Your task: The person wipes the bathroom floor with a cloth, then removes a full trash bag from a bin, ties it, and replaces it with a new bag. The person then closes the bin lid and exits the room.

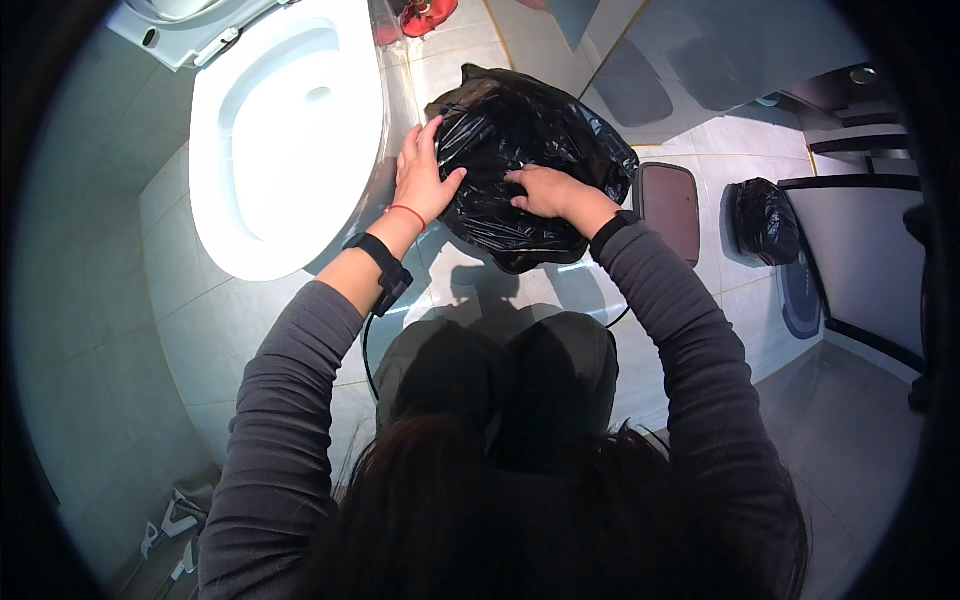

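A black plastic trash bag point(525, 135) is spread wide over what looks like a bin, most of which it hides, on the tiled floor in front of my knees. My left hand point(426, 176) rests with fingers apart on the bag's left edge, its fingertips at the rim. Over the middle of the bag is my right hand point(544, 191), palm down with fingers bent and the thumb apart; it touches or hovers just above the plastic, and I cannot tell which. No pinched plastic shows in either hand.
A white toilet point(300, 150) with its lid raised stands close at the left. Right of the bag are a dark reddish lid point(669, 214) and a smaller black bundle point(765, 221). A red item point(429, 16) lies beyond; white-handled tools point(178, 521) lean at lower left.
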`<state>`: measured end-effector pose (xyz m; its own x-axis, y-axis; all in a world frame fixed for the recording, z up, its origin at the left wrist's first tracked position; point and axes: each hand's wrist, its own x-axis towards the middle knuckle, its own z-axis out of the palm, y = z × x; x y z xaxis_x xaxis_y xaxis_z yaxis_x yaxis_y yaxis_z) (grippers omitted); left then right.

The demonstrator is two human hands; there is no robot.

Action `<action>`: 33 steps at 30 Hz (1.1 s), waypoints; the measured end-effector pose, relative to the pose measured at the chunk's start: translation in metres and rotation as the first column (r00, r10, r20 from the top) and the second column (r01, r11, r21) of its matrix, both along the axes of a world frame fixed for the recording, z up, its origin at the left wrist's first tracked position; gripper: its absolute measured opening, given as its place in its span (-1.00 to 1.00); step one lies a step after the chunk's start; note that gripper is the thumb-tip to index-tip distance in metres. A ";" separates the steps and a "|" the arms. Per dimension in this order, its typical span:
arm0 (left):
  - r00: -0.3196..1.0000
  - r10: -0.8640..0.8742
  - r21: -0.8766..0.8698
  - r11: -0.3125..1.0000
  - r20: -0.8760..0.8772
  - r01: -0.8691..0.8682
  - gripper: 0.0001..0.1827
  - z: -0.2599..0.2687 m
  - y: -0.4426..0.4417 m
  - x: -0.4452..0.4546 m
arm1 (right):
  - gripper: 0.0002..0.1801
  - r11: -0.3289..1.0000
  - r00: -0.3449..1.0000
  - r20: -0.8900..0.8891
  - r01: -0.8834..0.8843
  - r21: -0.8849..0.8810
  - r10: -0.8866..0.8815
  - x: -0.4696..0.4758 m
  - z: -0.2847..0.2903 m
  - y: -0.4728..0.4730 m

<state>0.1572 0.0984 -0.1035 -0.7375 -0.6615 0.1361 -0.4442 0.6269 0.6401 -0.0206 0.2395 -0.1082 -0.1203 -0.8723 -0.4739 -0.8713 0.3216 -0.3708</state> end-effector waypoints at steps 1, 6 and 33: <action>0.999 -0.050 -0.070 0.996 -0.012 0.049 -0.10 0.002 0.002 -0.002 | -0.47 0.998 0.980 0.194 0.047 -0.053 -0.036 -0.002 0.001 0.000; 0.998 -0.038 -0.017 0.999 0.057 0.039 -0.17 0.001 0.000 -0.014 | -0.58 0.825 0.405 0.788 0.521 0.218 -0.463 -0.017 0.026 0.005; 0.975 -0.052 -0.279 0.960 -0.214 -0.010 -0.66 0.019 0.010 -0.034 | -0.65 0.696 0.259 0.838 0.693 0.186 -0.481 -0.022 0.048 0.006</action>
